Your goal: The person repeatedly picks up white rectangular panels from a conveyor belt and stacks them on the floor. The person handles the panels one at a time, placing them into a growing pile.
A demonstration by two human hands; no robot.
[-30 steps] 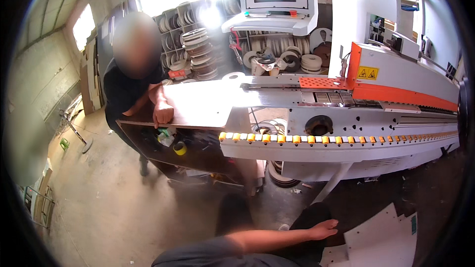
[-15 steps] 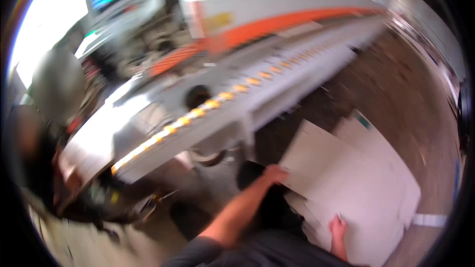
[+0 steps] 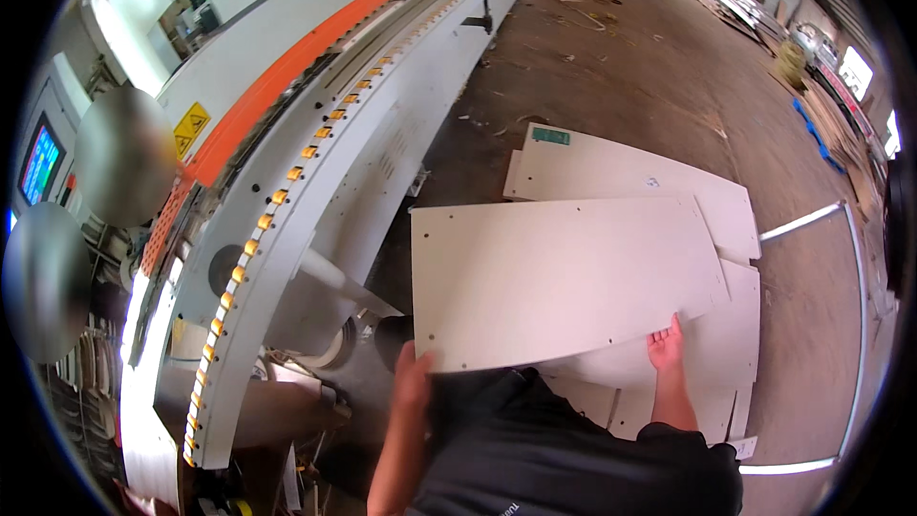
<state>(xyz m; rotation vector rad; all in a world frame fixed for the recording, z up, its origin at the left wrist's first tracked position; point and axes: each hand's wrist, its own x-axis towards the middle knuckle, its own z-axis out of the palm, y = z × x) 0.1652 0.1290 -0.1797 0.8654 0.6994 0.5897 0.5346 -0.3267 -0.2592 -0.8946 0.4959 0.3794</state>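
Observation:
A white rectangular board point(image 3: 564, 277), with small dark holes near its edges, lies across the view in front of me. My left hand point(image 3: 413, 377) grips its near left corner, the thumb at the edge and the other fingers partly hidden. At the near edge, toward the right end, my right hand point(image 3: 666, 344) holds the board palm up, its fingers partly out of sight at the edge. Under and beyond it are more white boards point(image 3: 630, 167), the far one bearing a green label point(image 3: 551, 136). Several others show below my right hand.
A long white and orange machine point(image 3: 277, 67) runs along the left, with a row of yellow rollers point(image 3: 251, 247) on its near edge. A lit screen point(image 3: 40, 162) stands at far left, near a person point(image 3: 124, 158). A pale floor frame point(image 3: 855, 325) and stacked panels point(image 3: 831, 115) are at right.
The view has swung right, so the machine sits further left. The held board now lies more level across my front, and my right hand has moved from the lower boards to its near edge.

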